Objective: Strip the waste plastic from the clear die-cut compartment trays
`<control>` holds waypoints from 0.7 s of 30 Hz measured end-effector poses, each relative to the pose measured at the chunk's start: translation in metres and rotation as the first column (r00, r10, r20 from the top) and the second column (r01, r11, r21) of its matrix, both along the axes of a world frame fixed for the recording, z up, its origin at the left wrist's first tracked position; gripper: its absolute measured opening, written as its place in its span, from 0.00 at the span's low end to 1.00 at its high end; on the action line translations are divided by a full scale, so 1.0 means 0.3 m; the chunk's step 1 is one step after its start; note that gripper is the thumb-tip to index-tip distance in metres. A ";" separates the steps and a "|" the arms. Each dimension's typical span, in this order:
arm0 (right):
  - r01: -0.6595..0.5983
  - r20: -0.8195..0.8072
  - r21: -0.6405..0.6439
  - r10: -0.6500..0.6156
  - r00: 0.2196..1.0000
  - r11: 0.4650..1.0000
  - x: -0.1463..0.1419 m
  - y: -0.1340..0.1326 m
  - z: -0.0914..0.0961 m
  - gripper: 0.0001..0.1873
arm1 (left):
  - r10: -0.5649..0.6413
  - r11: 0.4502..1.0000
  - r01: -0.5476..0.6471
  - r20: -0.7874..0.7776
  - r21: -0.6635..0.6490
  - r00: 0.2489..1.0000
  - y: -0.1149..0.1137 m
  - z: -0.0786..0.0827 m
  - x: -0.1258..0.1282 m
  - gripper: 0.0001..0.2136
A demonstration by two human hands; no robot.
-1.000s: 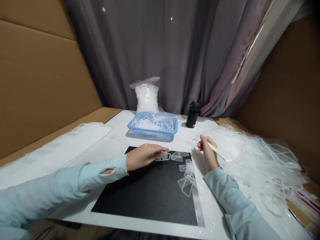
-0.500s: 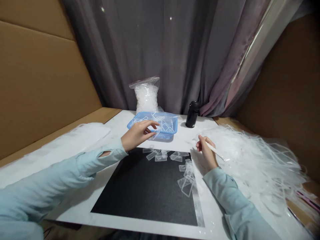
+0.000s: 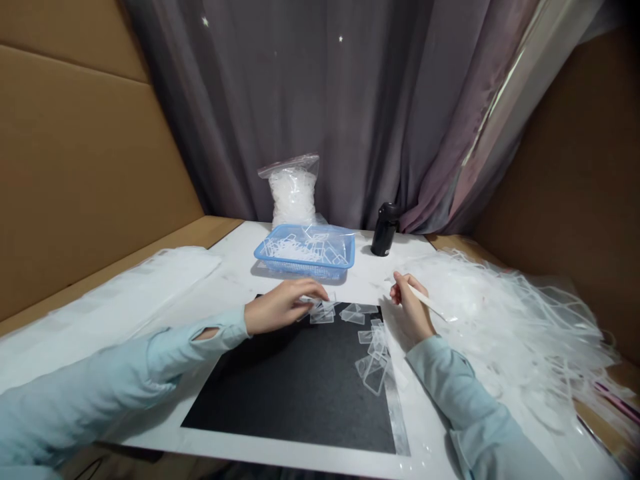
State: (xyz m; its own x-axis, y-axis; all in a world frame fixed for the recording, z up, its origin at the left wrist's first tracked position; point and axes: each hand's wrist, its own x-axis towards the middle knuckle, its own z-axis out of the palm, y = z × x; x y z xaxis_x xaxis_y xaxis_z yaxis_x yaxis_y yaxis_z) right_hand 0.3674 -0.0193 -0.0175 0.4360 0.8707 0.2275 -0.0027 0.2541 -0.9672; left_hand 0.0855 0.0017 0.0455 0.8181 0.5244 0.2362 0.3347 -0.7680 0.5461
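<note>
Left hand [image 3: 283, 307] reaching across from the lower left, fingers [image 3: 313, 291] curved loosely over clear plastic frames [image 3: 321, 315] at the black mat's [image 3: 285, 393] top edge, any hold unclear; right hand [image 3: 411, 308] right of center, fingers pinching a white stick [image 3: 427, 302].

Your left hand [image 3: 283, 307] is down at the top edge of the black mat [image 3: 290, 387], fingers right over a little cluster of clear plastic frames [image 3: 321, 315], and your right hand [image 3: 410, 308] pinches a thin white stick [image 3: 429, 303]. More frames lie along the mat's right side. Up the bench [image 3: 235, 280] there's a blue basket [image 3: 304, 263] full of them, a zip bag [image 3: 293, 197] of white scraps behind it, a black bottle [image 3: 385, 230], and a big heap of clear plastic strips [image 3: 515, 327] off to your right.
</note>
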 end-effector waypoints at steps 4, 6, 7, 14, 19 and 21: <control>-0.011 0.003 -0.009 0.011 1.000 1.000 -0.002 0.000 0.002 0.22 | -0.085 0.996 0.086 -0.057 0.024 0.995 -0.040 -0.004 0.011 0.18; -0.013 0.004 -0.010 0.013 1.000 1.000 -0.004 0.000 0.004 0.23 | -0.050 0.998 0.052 -0.070 0.035 0.996 -0.053 -0.003 0.014 0.20; -0.014 0.004 -0.010 0.014 1.000 1.000 -0.004 0.000 0.004 0.23 | -0.047 0.998 0.050 -0.087 0.034 0.995 -0.058 -0.003 0.014 0.23; -0.025 0.006 -0.006 0.025 1.000 1.000 -0.005 0.001 -0.004 0.23 | -0.046 0.997 0.055 -0.150 0.057 0.988 -0.054 -0.029 0.009 0.24; -0.044 0.002 -0.008 0.044 0.999 0.999 -0.005 0.003 -0.013 0.22 | 0.024 0.982 0.027 -0.266 0.186 0.964 -0.048 -0.059 0.010 0.11; -0.048 0.002 -0.006 0.048 0.999 0.999 -0.006 0.003 -0.014 0.21 | 0.002 0.974 0.061 -0.279 0.217 0.960 -0.065 -0.067 0.020 0.06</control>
State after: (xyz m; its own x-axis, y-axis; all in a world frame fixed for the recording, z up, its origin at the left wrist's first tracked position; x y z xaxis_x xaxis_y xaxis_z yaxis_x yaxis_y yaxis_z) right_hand 0.3656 -0.0185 -0.0216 0.3933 0.8919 0.2231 -0.0122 0.2477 -0.9688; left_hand 0.0916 -0.0177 0.0254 0.8819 0.4592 0.1065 0.4232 -0.8708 0.2503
